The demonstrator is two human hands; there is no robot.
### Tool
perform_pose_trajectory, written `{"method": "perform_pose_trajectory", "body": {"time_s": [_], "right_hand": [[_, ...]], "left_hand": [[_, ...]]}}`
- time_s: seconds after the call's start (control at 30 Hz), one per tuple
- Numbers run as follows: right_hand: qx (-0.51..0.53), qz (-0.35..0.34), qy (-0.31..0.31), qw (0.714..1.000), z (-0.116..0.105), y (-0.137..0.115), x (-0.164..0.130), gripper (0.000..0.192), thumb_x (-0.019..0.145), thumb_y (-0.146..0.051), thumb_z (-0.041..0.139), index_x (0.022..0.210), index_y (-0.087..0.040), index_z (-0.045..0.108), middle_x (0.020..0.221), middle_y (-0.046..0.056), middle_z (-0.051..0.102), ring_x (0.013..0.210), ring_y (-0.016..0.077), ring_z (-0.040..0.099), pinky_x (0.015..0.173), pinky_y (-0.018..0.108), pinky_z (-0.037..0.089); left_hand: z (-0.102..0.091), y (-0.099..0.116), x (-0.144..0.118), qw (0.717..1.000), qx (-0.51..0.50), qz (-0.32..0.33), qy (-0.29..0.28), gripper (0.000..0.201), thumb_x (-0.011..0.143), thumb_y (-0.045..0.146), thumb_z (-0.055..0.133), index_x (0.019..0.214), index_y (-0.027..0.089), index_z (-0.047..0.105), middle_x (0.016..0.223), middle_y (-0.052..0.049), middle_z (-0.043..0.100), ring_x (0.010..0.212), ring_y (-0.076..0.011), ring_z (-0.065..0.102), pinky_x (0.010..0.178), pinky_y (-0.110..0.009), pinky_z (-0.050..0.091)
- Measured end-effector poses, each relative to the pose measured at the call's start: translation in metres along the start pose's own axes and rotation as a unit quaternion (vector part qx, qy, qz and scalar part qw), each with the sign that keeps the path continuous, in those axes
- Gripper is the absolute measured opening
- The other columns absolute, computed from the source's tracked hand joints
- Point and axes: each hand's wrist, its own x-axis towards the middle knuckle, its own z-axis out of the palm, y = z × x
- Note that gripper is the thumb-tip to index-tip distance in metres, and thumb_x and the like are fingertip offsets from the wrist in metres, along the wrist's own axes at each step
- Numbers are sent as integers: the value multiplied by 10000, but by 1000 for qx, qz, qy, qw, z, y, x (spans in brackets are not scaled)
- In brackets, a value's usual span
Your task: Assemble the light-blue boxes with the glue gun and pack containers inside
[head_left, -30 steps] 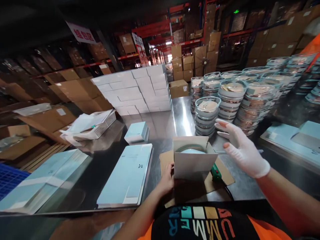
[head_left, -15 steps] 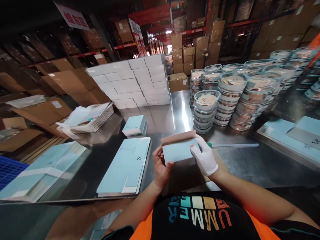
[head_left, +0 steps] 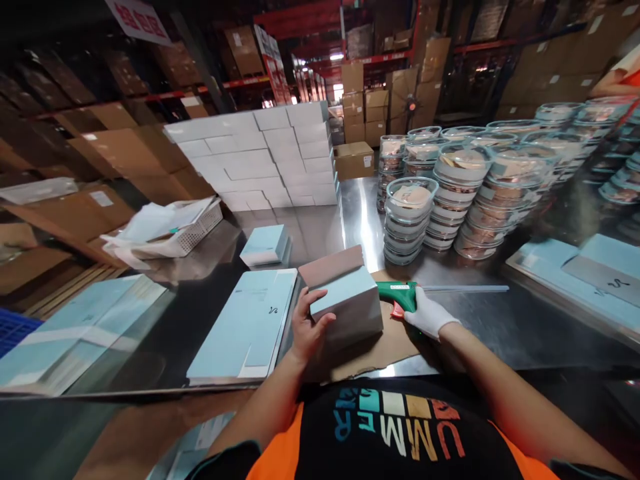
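Note:
My bare left hand [head_left: 311, 321] grips the left side of a small folded box [head_left: 350, 313], thumb and fingers on its pale blue top and near face. The box's brown inner flap [head_left: 333, 268] stands raised along the far edge. My right hand [head_left: 429, 315], in a white glove, is closed round the back of a green hot glue gun [head_left: 400, 295] with a red trigger, just right of the box. A long pale glue stick [head_left: 465, 289] sticks out behind it. Under the box lies a sheet of brown cardboard [head_left: 360, 360]. The gun's nozzle tip is hidden behind the box.
Flat blue printed card sheets [head_left: 243, 327] lie left of the box, with a small blue box [head_left: 265, 245] beyond. White boxes [head_left: 265, 157] are stacked at the back. Stacked clear round tubs [head_left: 410, 220] stand right. More blue sheets [head_left: 595, 273] lie far right. Another person's arm [head_left: 613, 81] shows top right.
My right hand has left the box and taken hold of the glue gun. The box has tipped so its near face shows, held by my left hand alone, and moved slightly left.

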Motion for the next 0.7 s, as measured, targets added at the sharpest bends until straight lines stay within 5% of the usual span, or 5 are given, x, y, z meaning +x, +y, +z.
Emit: {"method": "perform_pose_trajectory", "body": {"time_s": [0.27,0.47,0.57,0.63,0.7], "right_hand": [[65,42,32,996,12,-5,-3,745,664,-160,830,1366,-117,584,1087,183,782,997,357,764,853,396,551],[157,77,44,984,8,8,-4,344,720,-214,626,1054,-174,698,643,29,650,615,252,659,618,358,522],[169,59,153,972,-2,6,-12,354,743,-353,649,1060,-198,673,758,46,701,721,253,680,693,372,553],[202,10,293,934,-7,-3,-17,476,702,-469,719,1089,-196,669,893,76,741,836,272,696,767,391,571],[260,-68,360,893,-13,-16,-22,576,671,-513,758,1145,-193,685,964,92,763,873,284,705,771,398,586]], "left_hand": [[7,-5,6,999,-3,39,9,749,800,917,673,1103,243,796,1105,-109,792,1281,-362,666,1215,-543,444],[-21,3,17,993,-38,30,110,660,831,826,741,1100,226,786,1088,-102,758,1155,-329,687,1078,-469,523],[-40,10,24,988,-50,-6,144,646,834,787,769,1116,207,774,1046,-86,730,1031,-287,692,977,-412,546],[-44,15,24,987,-41,-7,153,631,815,777,794,1091,210,783,1029,-80,723,1039,-285,681,981,-404,535],[-40,18,21,988,-33,1,151,622,798,781,805,1064,219,792,1035,-80,725,1074,-292,672,987,-400,525]]}}
